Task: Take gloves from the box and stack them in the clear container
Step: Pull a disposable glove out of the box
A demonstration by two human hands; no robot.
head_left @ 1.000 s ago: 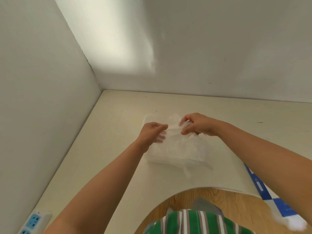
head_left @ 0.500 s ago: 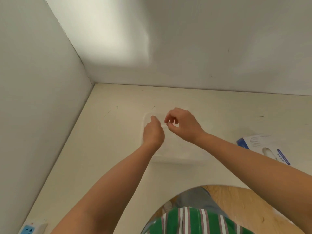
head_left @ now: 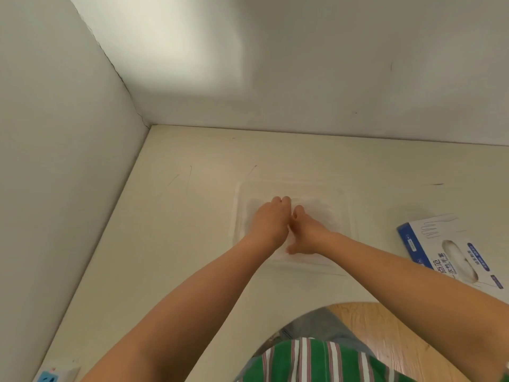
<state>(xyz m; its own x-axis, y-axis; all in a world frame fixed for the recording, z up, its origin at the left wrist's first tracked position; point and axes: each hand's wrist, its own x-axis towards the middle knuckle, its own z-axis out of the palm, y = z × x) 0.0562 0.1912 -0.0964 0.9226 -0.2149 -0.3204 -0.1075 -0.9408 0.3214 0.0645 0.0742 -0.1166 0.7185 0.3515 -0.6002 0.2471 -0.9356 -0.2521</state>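
Both hands are down inside the clear container [head_left: 347,216], side by side and touching, on the filmy gloves [head_left: 319,210] that lie in it. The left hand [head_left: 271,223] bends at the knuckles, its fingertips hidden, so whether it grips the gloves or only presses them cannot be told. The right hand [head_left: 307,235] lies palm down with its thumb spread out flat. The container sits mid-table [head_left: 176,244]; the box [head_left: 451,253] lies well to its right. A power strip [head_left: 53,376] sits at the near left corner
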